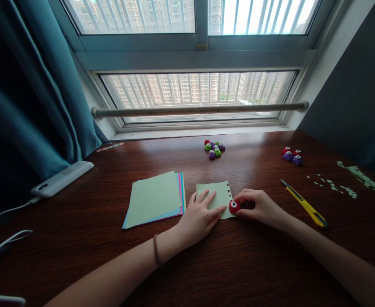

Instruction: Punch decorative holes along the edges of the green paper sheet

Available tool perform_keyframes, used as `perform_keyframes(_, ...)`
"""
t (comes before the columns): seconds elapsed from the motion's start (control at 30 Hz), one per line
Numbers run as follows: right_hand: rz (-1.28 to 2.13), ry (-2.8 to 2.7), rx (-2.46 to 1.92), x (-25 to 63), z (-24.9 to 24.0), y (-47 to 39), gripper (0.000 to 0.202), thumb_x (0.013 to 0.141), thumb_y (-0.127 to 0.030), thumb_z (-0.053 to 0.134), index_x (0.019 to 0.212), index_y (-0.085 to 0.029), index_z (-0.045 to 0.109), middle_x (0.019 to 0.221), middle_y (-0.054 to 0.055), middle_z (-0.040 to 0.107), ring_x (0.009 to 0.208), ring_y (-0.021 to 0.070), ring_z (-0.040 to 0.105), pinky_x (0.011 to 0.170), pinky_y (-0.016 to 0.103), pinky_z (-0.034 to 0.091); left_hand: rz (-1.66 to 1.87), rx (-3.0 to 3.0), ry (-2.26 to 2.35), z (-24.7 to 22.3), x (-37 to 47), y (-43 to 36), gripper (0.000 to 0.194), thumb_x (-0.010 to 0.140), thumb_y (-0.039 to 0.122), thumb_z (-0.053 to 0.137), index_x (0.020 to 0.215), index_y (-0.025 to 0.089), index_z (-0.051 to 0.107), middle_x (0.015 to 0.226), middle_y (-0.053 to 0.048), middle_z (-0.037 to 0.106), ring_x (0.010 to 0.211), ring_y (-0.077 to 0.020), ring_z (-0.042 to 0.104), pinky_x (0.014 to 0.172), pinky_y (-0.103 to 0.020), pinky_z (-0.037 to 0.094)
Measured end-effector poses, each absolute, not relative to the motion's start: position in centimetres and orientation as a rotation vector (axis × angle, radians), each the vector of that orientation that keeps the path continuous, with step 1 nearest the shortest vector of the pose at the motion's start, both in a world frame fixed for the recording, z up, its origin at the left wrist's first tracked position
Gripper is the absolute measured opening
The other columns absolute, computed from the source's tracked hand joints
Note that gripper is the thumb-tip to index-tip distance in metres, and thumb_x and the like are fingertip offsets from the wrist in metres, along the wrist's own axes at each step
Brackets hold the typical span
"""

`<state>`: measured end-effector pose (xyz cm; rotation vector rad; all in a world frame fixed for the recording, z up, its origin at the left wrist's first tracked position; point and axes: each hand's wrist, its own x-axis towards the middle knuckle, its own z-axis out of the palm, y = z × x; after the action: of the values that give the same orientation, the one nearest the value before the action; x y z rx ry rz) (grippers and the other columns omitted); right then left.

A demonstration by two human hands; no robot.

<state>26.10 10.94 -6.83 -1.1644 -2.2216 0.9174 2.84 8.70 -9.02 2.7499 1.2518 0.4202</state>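
Near edge: dark reddish wood table (174, 273), white cable (4, 298) end at the bottom left corner. Left forearm comes in low, brown band (157, 251) round the wrist. Left hand (198, 216) palm down, fingers spread wide, pressing on the small green sheet (219, 191), nothing gripped. Right hand (257, 206) opposite, thumb and fingers closed on a small red piece (234, 207) with a white ring and dark centre on top. The piece sits at the sheet's right edge, low down; above it a row of small dark notches runs up that edge. Left of the sheet, just beside it, a stack of coloured paper (153, 198), green uppermost, blue, pink and yellow edges showing, somewhat fanned. Right of the right hand, well apart, a yellow cutter (305, 206) lies aslant, tip pointing away and to the left. Beyond it to the right, scattered pale paper bits (332, 185), and past these cut green strips (368, 179) near the table's right side. Far left, a white oblong device (62, 179) with a cable plugged in at its near end, blue curtain (49, 85) behind. Farther out, two clusters of small knobs: a mixed cluster (214, 149) in red, green and purple near the middle, a red and purple cluster (292, 156) to the right. Beyond the table, a horizontal rail (200, 111) crosses before the window (200, 87); bars and tall buildings outside.
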Motion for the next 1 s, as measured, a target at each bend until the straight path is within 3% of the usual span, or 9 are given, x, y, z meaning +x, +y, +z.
perform_keyframes(0.33, 0.941, -2.233, -1.163, 26.2, -6.9, 11.1, 0.024, 0.069, -0.032, 0.068, 0.090, -0.020, 0.065, 0.085, 0.002, 0.061, 0.078, 0.0159, 0.056, 0.070, 0.026, 0.044, 0.426, 2.757, 1.254, -9.1, 2.9, 8.7, 0.032, 0.089, 0.030, 0.039, 0.118, 0.036, 0.050, 0.134, -0.009, 0.037, 0.125, -0.0334, 0.025, 0.094, -0.059, 0.023)
perform_keyframes(0.5, 1.029, -1.923, -1.235, 25.9, -7.9, 11.5, 0.034, 0.076, -0.041, 0.058, 0.102, -0.018, 0.059, 0.100, 0.006, 0.060, 0.093, 0.0196, 0.056, 0.084, 0.031, 0.043, 0.493, 2.815, 1.276, -8.7, 2.9, 8.5, 0.033, 0.089, 0.027, 0.040, 0.120, 0.031, 0.050, 0.138, -0.008, 0.032, 0.128, -0.0341, 0.017, 0.096, -0.061, 0.017)
perform_keyframes(0.73, 0.582, -2.013, -1.218, 23.8, -10.0, 12.3, 0.036, 0.076, -0.034, 0.050, 0.105, -0.014, 0.056, 0.115, 0.012, 0.053, 0.118, 0.0253, 0.037, 0.104, 0.044, 0.021, 0.591, 2.960, 1.059, -6.7, 4.6, 8.1, 0.052, 0.084, 0.008, 0.034, 0.135, 0.015, 0.026, 0.140, -0.008, 0.029, 0.132, -0.0235, 0.013, 0.105, -0.053, 0.008)
perform_keyframes(0.9, 0.560, -2.123, -1.400, 23.6, -11.5, 12.9, 0.040, 0.071, -0.024, 0.047, 0.109, -0.012, 0.054, 0.121, 0.014, 0.048, 0.121, 0.0258, 0.033, 0.105, 0.045, 0.019, 0.503, 2.939, 0.916, -7.2, 6.3, 7.9, 0.061, 0.070, 0.005, 0.039, 0.130, 0.000, 0.030, 0.136, -0.018, 0.033, 0.128, -0.0231, 0.025, 0.105, -0.039, 0.026)
perform_keyframes(1.0, 0.543, -2.115, -1.528, 23.5, -11.8, 12.9, 0.043, 0.071, -0.025, 0.048, 0.113, -0.014, 0.052, 0.126, 0.013, 0.043, 0.124, 0.0271, 0.027, 0.102, 0.046, 0.022, 0.527, 2.937, 0.908, -7.5, 6.5, 8.0, 0.063, 0.065, 0.005, 0.041, 0.126, -0.004, 0.034, 0.131, -0.022, 0.038, 0.125, -0.0258, 0.031, 0.103, -0.039, 0.031)
